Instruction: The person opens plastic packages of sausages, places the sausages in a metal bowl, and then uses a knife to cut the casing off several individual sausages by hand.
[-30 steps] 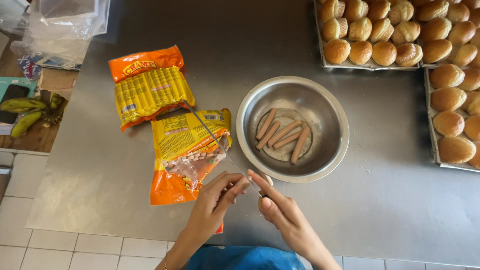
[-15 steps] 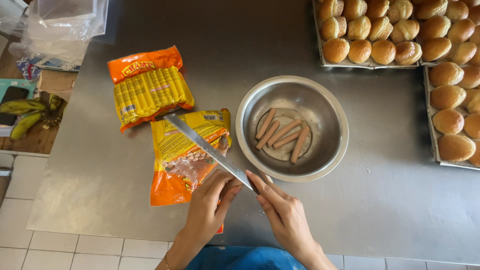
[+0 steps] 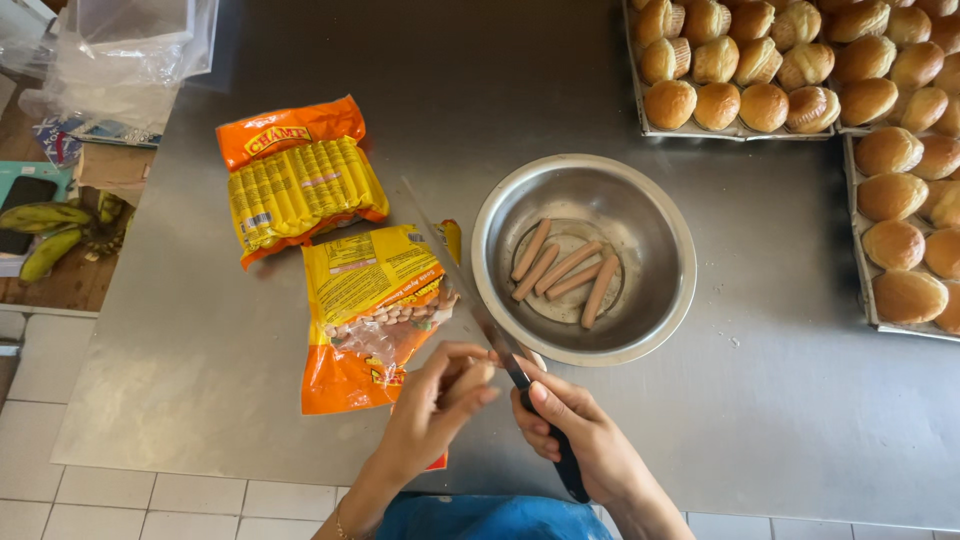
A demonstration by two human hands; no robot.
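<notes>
My right hand (image 3: 590, 445) grips the dark handle of a long knife (image 3: 470, 295). Its blade slants up and left over the open orange-yellow sausage packet (image 3: 365, 300). My left hand (image 3: 435, 405) is curled on a small pale sausage (image 3: 478, 372), held right against the blade near the handle. Most of that sausage is hidden by my fingers. A steel bowl (image 3: 682, 285) stands just beyond my hands, with several peeled sausages (image 3: 565, 270) lying in it.
A sealed packet of sausages (image 3: 300, 185) lies at the far left of the steel table (image 3: 770, 430). Trays of golden buns (image 3: 750, 75) fill the far right corner. Off the table's left edge lie bananas (image 3: 50, 235), a phone (image 3: 25, 195) and clear plastic bags (image 3: 130, 50).
The knife's tip has swung up and to the right, so the blade stands steeper over the open packet. My two hands have closed in on each other at the blade's base.
</notes>
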